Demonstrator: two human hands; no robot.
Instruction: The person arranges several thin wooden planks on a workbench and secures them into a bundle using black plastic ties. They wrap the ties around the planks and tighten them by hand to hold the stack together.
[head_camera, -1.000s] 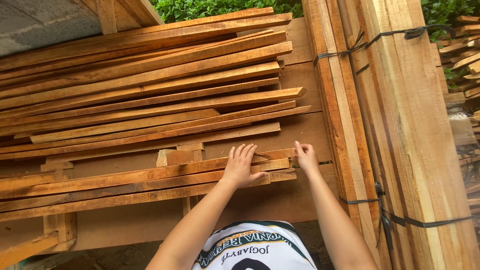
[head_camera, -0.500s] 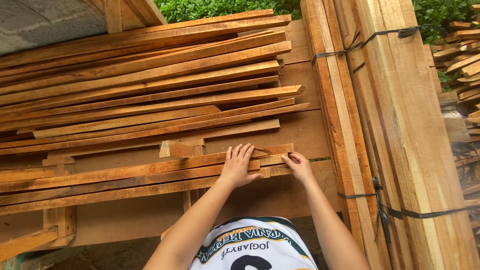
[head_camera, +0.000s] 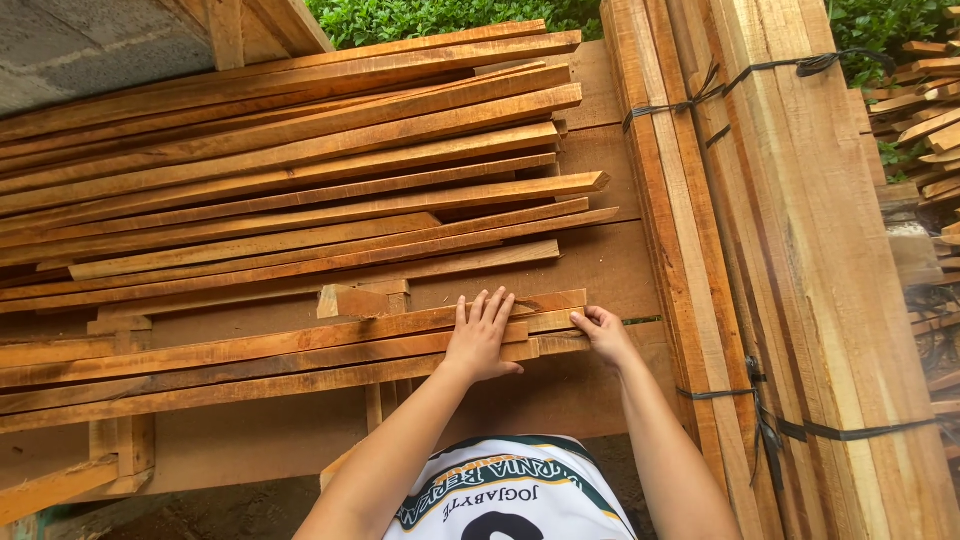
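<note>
Head view: both hands on the near stack of wooden slats (head_camera: 250, 355), whose long axis runs left to right, ends pointing right toward the tied plank bundle (head_camera: 790, 250).

Left hand (head_camera: 480, 340) lies flat and open on top of the slats; right hand (head_camera: 603, 335) curls its fingers against their right ends. Compared with a second ago, the right hand has dropped from hovering above to pressing the ends; the left has barely shifted.

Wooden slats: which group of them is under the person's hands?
The small near group, closest to the person: the left hand lies flat on it, the right hand touches its ends. The big pile behind lies untouched.
</note>
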